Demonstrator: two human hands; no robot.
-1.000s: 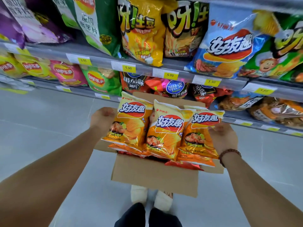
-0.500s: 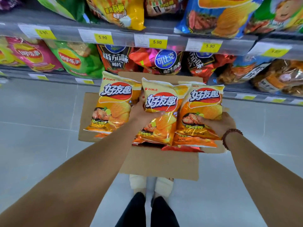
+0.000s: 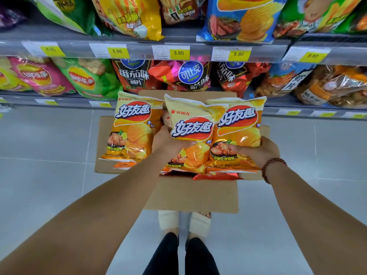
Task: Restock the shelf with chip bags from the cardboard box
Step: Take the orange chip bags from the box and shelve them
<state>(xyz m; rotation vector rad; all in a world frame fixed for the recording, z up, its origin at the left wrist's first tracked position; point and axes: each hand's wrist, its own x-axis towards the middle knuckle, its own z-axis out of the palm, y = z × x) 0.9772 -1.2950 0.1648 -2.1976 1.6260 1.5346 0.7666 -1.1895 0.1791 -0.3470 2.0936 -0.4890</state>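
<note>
Orange chip bags, three showing, upright over the open cardboard box (image 3: 190, 195) on the floor — none shelved yet, by the look of it. Left hand (image 3: 168, 139) closed on the middle bag (image 3: 190, 124); right hand (image 3: 256, 151) closed on the right bag (image 3: 238, 124), thumb across its front. Left bag (image 3: 133, 126) untouched, leaning in the box. More packets glimpsed beneath, red and orange. Lower shelf (image 3: 198, 56) ahead already crowded with other brands — likely most of the restocking yet to come: lift, carry, place, repeat.
</note>
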